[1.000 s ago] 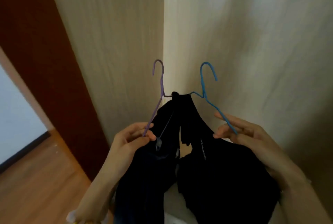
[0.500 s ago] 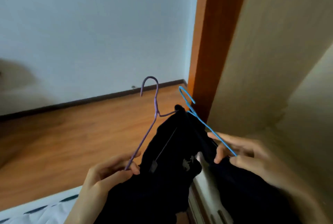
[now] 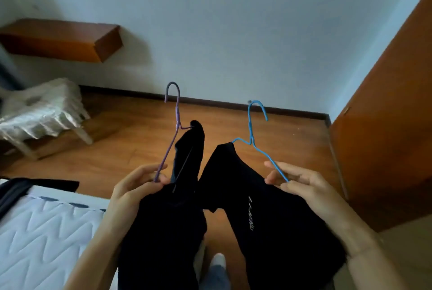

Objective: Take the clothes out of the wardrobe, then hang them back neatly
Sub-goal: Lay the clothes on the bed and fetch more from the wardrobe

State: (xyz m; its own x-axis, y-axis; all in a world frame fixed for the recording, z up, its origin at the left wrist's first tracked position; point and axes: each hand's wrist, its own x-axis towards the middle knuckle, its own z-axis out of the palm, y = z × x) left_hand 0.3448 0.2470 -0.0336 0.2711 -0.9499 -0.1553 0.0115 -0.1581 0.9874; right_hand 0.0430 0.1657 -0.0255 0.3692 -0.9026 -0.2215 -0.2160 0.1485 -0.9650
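Clothes hang from both hands, out in the room and above the wooden floor [image 3: 121, 149], not in the wardrobe. The left hand [image 3: 138, 187] pinches the thin wire of the purple hanger [image 3: 177, 114] between thumb and fingers. The left dark piece [image 3: 163, 231] droops from it, bunched up on the far shoulder. The right hand [image 3: 301, 184] pinches the wire of the blue hanger [image 3: 250, 124] the same way. The right dark piece [image 3: 275, 219], with pale letters on it, hangs under that one. The two hangers are apart, and floor shows between them. Each hanger's long line runs from the hand up and away to its hook. The purple one leans a little to the right and the blue one leans to the left. Both hooks point up toward the white wall; the purple hook opens left and the blue hook opens right. The bed [image 3: 46, 231] is low on the left, close to the left hand, so I think the purple hanger's piece could go down there first. The brown door [image 3: 385, 138] is on the right, nearer the right hand. To lie flat, the hooks would need to tip down toward the bed.
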